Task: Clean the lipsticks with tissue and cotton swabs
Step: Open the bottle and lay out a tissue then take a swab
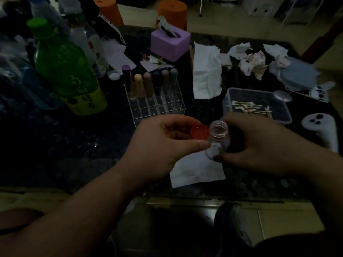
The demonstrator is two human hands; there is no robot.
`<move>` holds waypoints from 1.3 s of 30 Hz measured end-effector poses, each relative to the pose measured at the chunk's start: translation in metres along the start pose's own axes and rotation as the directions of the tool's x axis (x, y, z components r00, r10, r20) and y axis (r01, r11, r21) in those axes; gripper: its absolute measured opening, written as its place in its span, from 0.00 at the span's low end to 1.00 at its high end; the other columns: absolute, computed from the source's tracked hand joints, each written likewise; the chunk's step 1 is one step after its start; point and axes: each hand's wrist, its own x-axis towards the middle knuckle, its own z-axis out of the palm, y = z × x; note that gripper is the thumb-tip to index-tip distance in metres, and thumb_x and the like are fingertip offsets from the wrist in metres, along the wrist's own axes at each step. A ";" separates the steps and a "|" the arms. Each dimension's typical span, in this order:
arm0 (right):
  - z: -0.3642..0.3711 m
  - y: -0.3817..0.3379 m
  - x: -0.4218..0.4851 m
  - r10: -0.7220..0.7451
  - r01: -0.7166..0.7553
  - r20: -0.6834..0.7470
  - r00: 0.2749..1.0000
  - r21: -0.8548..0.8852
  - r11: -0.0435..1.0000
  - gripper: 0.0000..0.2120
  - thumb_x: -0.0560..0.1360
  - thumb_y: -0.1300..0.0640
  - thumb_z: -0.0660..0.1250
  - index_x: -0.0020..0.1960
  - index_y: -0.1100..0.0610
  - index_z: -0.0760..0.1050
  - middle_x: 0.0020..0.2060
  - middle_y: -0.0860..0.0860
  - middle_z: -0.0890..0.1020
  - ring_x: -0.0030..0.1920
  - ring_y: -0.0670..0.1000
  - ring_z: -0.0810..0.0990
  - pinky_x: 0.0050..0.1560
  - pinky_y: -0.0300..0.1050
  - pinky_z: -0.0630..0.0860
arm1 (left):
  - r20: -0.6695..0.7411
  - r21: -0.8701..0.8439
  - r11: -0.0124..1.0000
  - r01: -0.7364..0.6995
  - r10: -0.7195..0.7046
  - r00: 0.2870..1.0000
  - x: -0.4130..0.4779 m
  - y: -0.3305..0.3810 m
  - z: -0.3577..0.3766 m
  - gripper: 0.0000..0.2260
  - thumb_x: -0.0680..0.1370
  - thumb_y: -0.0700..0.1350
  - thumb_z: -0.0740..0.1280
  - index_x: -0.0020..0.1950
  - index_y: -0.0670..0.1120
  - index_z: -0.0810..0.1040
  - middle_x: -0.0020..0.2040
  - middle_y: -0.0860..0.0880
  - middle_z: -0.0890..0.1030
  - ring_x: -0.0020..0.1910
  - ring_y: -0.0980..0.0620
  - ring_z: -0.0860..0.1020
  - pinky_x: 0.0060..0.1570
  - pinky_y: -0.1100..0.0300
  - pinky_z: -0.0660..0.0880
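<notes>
L hand (161, 143) grip round red cap (199, 131), R hand (259, 144) grip round open clear bottle (219, 139), above tissue (196, 171).

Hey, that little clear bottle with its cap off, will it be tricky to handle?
Probably light: the clear bottle looks like thin plastic. With the red cap off, in the left hand, tipping could spill any contents. Its round body would likely roll if laid down.

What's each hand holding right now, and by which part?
The left hand holds the red cap by its rim; the right hand grips the small clear bottle around its body, below the open neck.
</notes>
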 end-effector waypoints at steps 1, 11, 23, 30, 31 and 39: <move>0.004 0.001 0.004 0.006 -0.005 -0.006 1.000 0.045 0.999 0.18 0.65 0.42 0.77 0.50 0.44 0.75 0.43 0.40 0.80 0.42 0.40 0.79 0.43 0.47 0.79 | 0.002 0.004 1.000 0.005 -0.005 1.000 0.001 -0.001 0.000 0.15 0.66 0.38 0.79 0.50 0.49 0.84 0.44 0.52 0.87 0.45 0.54 0.86 0.49 0.60 0.82; 0.045 0.040 0.072 0.478 -0.312 -0.300 0.826 0.464 0.829 0.18 0.64 0.50 0.80 0.51 0.51 0.79 0.41 0.46 0.83 0.41 0.46 0.82 0.46 0.47 0.81 | -0.018 0.023 1.000 0.020 -0.020 1.000 0.004 -0.009 0.000 0.15 0.66 0.40 0.79 0.49 0.55 0.84 0.46 0.56 0.87 0.47 0.58 0.85 0.48 0.67 0.79; 0.080 0.053 0.121 0.552 -0.329 -0.359 0.753 0.520 0.788 0.13 0.68 0.52 0.73 0.49 0.53 0.74 0.40 0.49 0.81 0.34 0.54 0.83 0.37 0.56 0.83 | -0.070 0.045 0.997 0.055 -0.051 0.996 0.014 -0.020 -0.011 0.20 0.63 0.46 0.78 0.54 0.52 0.84 0.47 0.54 0.87 0.47 0.56 0.85 0.46 0.62 0.81; 0.056 0.035 0.099 0.560 -0.486 -0.192 0.806 0.326 0.811 0.13 0.67 0.46 0.75 0.45 0.54 0.81 0.36 0.50 0.83 0.35 0.51 0.83 0.34 0.44 0.79 | -0.107 0.012 1.000 0.017 -0.016 0.994 0.015 -0.019 -0.008 0.17 0.62 0.46 0.78 0.51 0.53 0.83 0.45 0.54 0.87 0.43 0.56 0.85 0.45 0.62 0.80; 0.046 0.030 0.092 0.553 -0.510 -0.159 0.818 0.243 0.825 0.13 0.69 0.46 0.74 0.41 0.56 0.82 0.33 0.52 0.83 0.34 0.51 0.82 0.35 0.45 0.79 | -0.116 0.013 1.000 0.016 -0.014 0.993 0.014 -0.019 -0.007 0.17 0.63 0.45 0.79 0.50 0.53 0.83 0.44 0.54 0.86 0.42 0.57 0.85 0.44 0.63 0.80; 0.002 -0.048 0.013 0.296 -0.212 -0.180 0.938 0.378 0.901 0.17 0.63 0.36 0.73 0.44 0.46 0.82 0.35 0.43 0.83 0.36 0.39 0.82 0.35 0.36 0.76 | -0.234 0.068 0.997 -0.030 0.045 0.971 0.002 -0.022 0.013 0.14 0.67 0.42 0.79 0.50 0.51 0.82 0.42 0.55 0.85 0.39 0.59 0.83 0.42 0.65 0.80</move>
